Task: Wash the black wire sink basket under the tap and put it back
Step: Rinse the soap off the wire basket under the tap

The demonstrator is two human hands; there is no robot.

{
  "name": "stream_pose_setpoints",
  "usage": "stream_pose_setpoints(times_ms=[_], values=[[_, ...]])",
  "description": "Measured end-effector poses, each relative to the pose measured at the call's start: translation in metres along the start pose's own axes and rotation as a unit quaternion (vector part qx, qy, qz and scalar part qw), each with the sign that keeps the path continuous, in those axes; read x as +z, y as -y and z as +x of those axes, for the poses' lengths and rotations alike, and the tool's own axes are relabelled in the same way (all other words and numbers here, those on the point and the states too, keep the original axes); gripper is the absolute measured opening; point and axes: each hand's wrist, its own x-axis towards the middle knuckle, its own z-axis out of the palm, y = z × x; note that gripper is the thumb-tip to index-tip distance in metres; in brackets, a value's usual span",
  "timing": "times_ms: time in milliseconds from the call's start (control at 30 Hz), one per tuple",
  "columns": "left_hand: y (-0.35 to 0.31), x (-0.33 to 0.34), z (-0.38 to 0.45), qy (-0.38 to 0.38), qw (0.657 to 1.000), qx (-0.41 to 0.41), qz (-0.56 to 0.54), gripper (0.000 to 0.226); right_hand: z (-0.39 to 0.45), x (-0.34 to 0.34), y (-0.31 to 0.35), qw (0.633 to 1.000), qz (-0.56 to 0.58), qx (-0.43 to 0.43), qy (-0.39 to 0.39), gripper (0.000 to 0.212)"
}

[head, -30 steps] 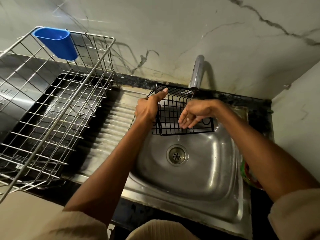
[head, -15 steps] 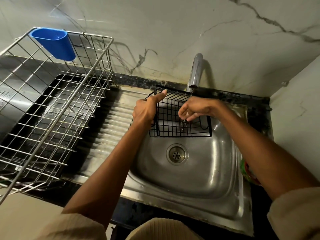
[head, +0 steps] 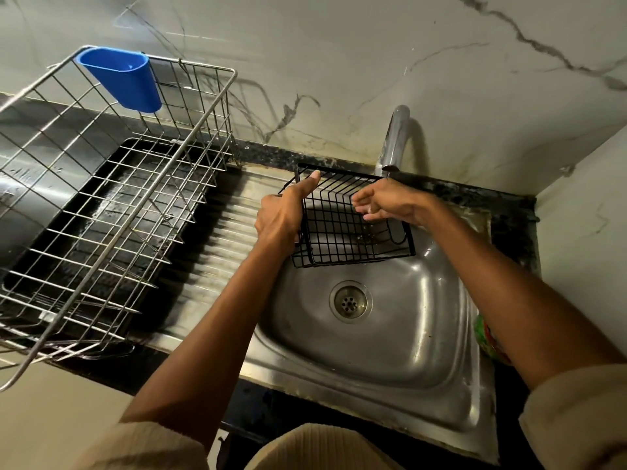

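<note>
Black wire sink basket (head: 342,228) held tilted over the sink's (head: 417,337) back edge, under the tap (head: 393,140) | left hand (head: 281,218) clamped on its left rim, steadying | right hand (head: 383,205) loosely curled, fingers rubbing the wires for rinsing

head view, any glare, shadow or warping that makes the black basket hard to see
Head view: wide-angle bends the dish rack and walls; glare streaks the steel sink; the tap casts a wall shadow; the black basket, gripped by the left hand, stays sharp; right hand hides a little.
</note>
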Motion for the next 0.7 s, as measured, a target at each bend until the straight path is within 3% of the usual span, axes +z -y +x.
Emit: stream_pose_setpoints(times_ms=[67, 200, 433, 600, 700], values=[[0.0, -0.001, -0.002, 0.0, 1.0, 0.001, 0.002, 0.115, -0.003, 0.001, 0.001, 0.999, -0.011, 0.016, 0.038, 0.042], [0.0, -0.002, -0.003, 0.002, 1.0, 0.004, -0.008, 0.113, -0.011, 0.003, -0.005, 0.967, -0.152, 0.097, 0.182, 0.042], [0.004, -0.004, 0.0, 0.009, 1.0, -0.002, -0.019, 0.117, 0.0, -0.001, -0.008, 0.998, -0.044, 0.017, -0.028, 0.041], [0.001, -0.006, -0.001, 0.012, 1.0, 0.0, -0.015, 0.115, -0.01, 0.0, -0.011, 0.974, -0.142, 0.117, 0.134, 0.039], [0.001, -0.007, -0.002, 0.012, 1.0, 0.0, -0.019, 0.113, -0.006, 0.003, -0.012, 0.988, -0.115, 0.082, 0.064, 0.032]])
